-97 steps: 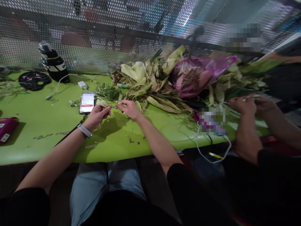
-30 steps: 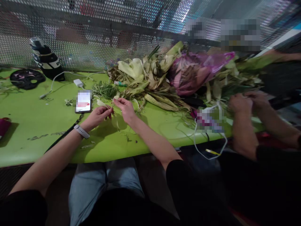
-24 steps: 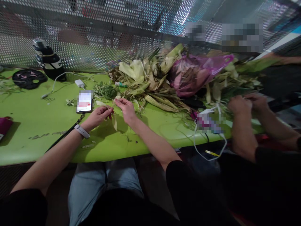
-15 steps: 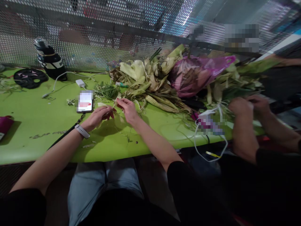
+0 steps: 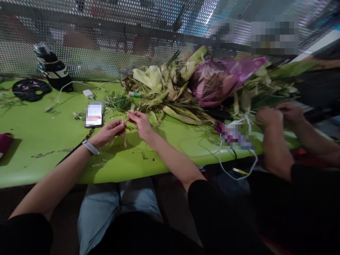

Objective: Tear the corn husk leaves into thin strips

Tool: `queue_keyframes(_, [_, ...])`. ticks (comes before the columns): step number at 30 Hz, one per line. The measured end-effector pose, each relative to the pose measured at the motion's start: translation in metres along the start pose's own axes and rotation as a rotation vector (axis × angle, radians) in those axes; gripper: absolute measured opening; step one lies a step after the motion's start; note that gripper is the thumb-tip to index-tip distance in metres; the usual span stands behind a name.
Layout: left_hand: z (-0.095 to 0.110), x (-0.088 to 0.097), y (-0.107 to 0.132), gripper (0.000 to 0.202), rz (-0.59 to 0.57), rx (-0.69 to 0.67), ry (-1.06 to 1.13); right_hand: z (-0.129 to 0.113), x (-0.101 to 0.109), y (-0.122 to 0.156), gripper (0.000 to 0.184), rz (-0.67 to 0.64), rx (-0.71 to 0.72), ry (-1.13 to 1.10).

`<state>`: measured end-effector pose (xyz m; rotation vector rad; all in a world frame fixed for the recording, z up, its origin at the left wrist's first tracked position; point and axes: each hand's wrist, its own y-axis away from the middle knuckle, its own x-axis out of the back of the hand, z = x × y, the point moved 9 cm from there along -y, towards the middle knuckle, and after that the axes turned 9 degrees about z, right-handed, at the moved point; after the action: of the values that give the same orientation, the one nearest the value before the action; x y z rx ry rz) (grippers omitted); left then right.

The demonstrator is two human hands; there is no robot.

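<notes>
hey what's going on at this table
A person's left hand and right hand pinch pale husk-like strips above a green table. Beyond lies a heap of dry husks with a purple plastic bag among it. A lit phone lies near the left hand. On the right, a co-worker's hands are close together; what they hold is unclear.

Two wearer's hands (image 5: 142, 124), two co-worker's hands (image 5: 269, 117), one bottle (image 5: 54, 69) and one pink bag (image 5: 212, 85) appear.

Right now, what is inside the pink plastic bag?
Brownish pieces, probably dry husks, show through the pink plastic bag. Anything deeper is covered, so I cannot tell.
</notes>
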<state>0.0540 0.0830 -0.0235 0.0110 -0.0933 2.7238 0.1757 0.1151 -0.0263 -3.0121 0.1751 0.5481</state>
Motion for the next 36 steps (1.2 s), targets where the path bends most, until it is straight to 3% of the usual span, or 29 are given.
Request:
queue_keyframes(6, [-0.009,0.01,-0.003,0.027,0.115,0.058,0.154,0.001,-0.002,0.001,0.028,-0.024,-0.07,0.001])
queue_keyframes(12, [0.001,0.002,0.0,0.028,0.017,0.017,-0.044,-0.004,0.0,0.003,0.029,-0.008,0.014,0.018])
queue_keyframes(15, [0.002,0.002,0.0,0.027,0.024,-0.003,-0.071,-0.006,0.002,0.003,0.031,0.02,0.044,0.014])
queue_keyframes(22, [-0.016,0.011,-0.003,0.025,0.138,0.108,0.238,0.001,0.005,0.001,0.046,-0.023,-0.061,0.228])
queue_keyframes(26, [-0.01,0.017,-0.004,0.019,0.208,0.096,0.298,-0.018,0.007,0.003,0.054,-0.016,0.129,0.438])
queue_keyframes(30, [-0.005,0.02,-0.004,0.017,0.255,0.077,0.322,-0.025,-0.005,0.011,0.054,-0.115,0.258,0.589])
queue_keyframes(36, [-0.007,0.025,-0.004,0.02,0.296,0.042,0.298,0.005,-0.019,0.014,0.053,-0.304,0.088,0.522])
